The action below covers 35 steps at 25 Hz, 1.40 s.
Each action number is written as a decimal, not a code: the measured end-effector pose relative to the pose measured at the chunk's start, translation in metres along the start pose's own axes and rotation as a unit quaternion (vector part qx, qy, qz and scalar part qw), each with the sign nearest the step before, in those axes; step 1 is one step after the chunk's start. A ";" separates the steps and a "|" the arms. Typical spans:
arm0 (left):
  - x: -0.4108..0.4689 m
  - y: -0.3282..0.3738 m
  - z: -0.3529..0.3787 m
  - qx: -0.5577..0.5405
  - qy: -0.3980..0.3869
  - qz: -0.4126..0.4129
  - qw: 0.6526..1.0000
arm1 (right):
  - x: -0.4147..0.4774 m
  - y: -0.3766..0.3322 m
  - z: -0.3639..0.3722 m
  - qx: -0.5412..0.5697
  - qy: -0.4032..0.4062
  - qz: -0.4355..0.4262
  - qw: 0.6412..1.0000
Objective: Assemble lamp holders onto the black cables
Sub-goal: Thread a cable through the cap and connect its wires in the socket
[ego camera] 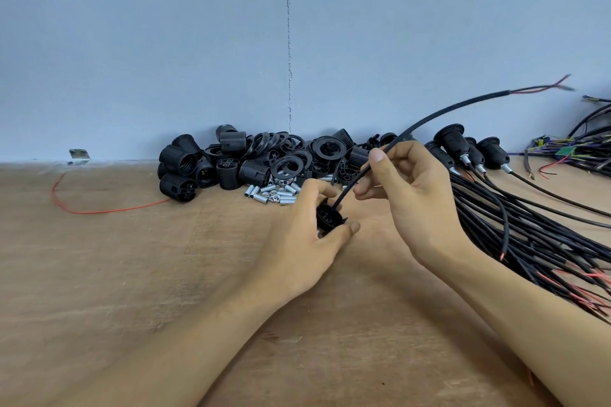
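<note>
Seen from a head-worn camera looking down, two bare hands work over a wooden table set against a pale grey-blue wall. The left hand grips a black lamp holder just above the table near the centre. Its thumb and fingers are curled round the holder's sides. The right hand pinches a black cable between thumb and forefinger, with the other fingers loosely curled below. The cable's lower end meets the top of the lamp holder (whether it has gone inside cannot be told). From the pinch the cable arcs up and to the right, ending in the air in bare red and dark wires.

Behind the hands, against the wall, lies a pile of black holder parts, made up of threaded shells and rings. In front of the pile sits a small heap of short metal tubes. A loose red wire curls across the table on the left, and a small metal bracket sits at the foot of the wall. To the right, a thick bundle of black cables fans across the table. Several finished holders on cables lie beside it, and a tangle of coloured wires sits at the far right edge.
</note>
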<state>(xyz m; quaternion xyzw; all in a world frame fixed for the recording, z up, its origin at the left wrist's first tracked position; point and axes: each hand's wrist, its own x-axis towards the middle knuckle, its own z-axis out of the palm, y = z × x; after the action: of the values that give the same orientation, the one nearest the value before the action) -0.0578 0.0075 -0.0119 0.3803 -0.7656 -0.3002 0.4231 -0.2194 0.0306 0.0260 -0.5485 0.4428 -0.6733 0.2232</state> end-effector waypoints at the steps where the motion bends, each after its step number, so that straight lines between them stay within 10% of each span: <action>1: -0.002 0.003 0.001 -0.001 -0.019 0.007 1.000 | 0.000 -0.002 0.000 -0.001 0.007 -0.006 1.000; 8: 0.003 0.020 0.003 -0.273 -0.070 -0.103 0.954 | 0.006 -0.009 -0.008 -0.014 0.015 -0.028 0.999; 15: 0.002 0.022 0.003 -0.277 -0.116 -0.099 0.949 | -0.004 -0.007 0.002 -0.071 -0.060 -0.020 0.995; 21: 0.011 0.035 0.000 -0.471 -0.148 -0.121 0.861 | -0.003 -0.010 -0.001 -0.001 -0.130 0.057 0.990; 29: 0.017 0.021 -0.007 -0.357 -0.015 -0.096 0.929 | -0.006 0.005 0.002 -0.062 -0.178 0.059 0.980; 35: 0.023 0.015 -0.015 -0.380 0.037 -0.122 0.916 | -0.005 0.011 -0.001 -0.066 -0.261 0.082 0.960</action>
<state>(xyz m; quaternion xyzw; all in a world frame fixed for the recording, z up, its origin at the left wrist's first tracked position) -0.0583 -0.0060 0.0165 0.2919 -0.5254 -0.6035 0.5240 -0.2211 0.0290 0.0138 -0.6804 0.4557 -0.4560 0.3485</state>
